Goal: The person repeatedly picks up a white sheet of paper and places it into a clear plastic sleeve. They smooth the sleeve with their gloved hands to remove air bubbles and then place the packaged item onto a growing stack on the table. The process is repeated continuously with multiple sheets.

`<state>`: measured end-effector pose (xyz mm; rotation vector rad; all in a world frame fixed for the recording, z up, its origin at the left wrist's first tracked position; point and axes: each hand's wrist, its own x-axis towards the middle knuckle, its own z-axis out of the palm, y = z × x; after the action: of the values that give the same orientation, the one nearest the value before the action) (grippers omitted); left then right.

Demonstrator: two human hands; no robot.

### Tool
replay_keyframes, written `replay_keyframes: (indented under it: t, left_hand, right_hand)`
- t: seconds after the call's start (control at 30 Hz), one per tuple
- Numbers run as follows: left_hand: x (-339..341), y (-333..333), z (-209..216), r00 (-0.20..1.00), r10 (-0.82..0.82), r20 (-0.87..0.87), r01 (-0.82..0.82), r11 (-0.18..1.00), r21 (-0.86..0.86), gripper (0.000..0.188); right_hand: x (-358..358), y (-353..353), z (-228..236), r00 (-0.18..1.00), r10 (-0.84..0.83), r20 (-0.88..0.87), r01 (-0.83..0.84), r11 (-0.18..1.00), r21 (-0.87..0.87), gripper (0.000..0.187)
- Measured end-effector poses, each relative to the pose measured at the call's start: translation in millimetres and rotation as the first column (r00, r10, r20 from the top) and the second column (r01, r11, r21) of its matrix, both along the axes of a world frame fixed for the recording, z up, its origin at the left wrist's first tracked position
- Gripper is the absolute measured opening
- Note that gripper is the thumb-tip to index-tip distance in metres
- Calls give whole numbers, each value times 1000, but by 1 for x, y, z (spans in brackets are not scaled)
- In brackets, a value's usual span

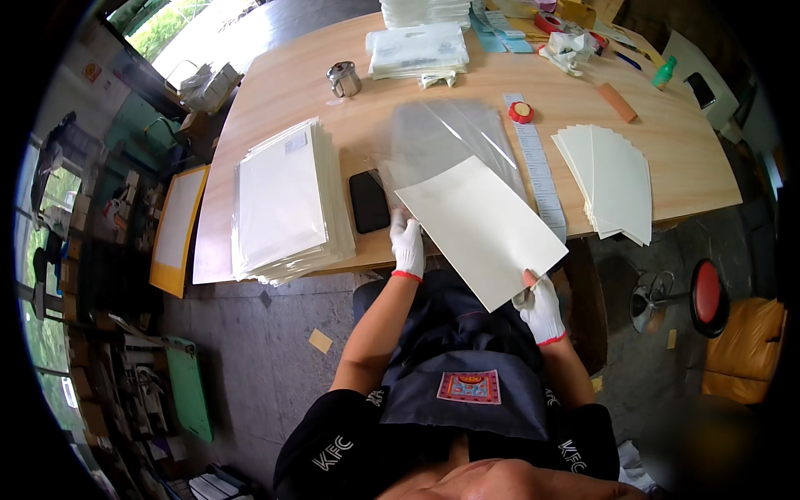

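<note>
My right hand [540,308], in a white fingerless-tipped glove with a red cuff, grips the lower right corner of a cream card sheet [483,233]. The sheet is tilted, and its upper left part lies over a pile of clear plastic bags [450,125] at the table edge. My left hand [407,246], gloved the same way, is closed at the near left side of the pile. Its fingers pinch the lifted edge of a clear plastic bag, partly blurred. Just left of that hand lies a black phone [368,202].
A tall stack of bagged sheets [283,196] stands left; fanned card sheets [608,179] lie right. A label strip [537,167] carries a red round object [521,112]. Farther back are a metal cup [343,79], plastic-wrapped stacks [417,50] and a green bottle [664,72]. A red stool [708,297] stands right.
</note>
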<state>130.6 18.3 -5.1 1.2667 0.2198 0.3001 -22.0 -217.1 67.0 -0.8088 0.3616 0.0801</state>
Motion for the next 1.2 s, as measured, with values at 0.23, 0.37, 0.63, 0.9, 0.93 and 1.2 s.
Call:
replay_keyframes:
  t: [0.23,0.37,0.63,0.9,0.93,1.2]
  left_hand:
    - [-60,-17,65,839,-440,-320,477,878,43,16]
    - [-114,-22,63,732,-599,-324,635,773,6,20]
    - [-122,3,19,664,-595,-453,564,796,-219,30]
    - [-117,47,29,726,-490,-483,489,861,-138,26]
    - [-118,48,32,718,-504,-480,499,854,-151,26]
    - [-116,48,39,714,-540,-445,523,834,-174,24]
  right_hand:
    - [32,-16,0,992,90,-93,-100,990,-103,12]
    - [28,4,-14,987,24,-162,-54,982,-182,9]
    - [24,51,-32,991,-94,-99,128,895,426,39]
    - [28,72,26,807,582,-104,-433,462,-774,23]
    - [33,77,19,817,576,-25,-297,383,-875,17]
    - [58,107,-5,632,772,58,394,-256,-883,15]
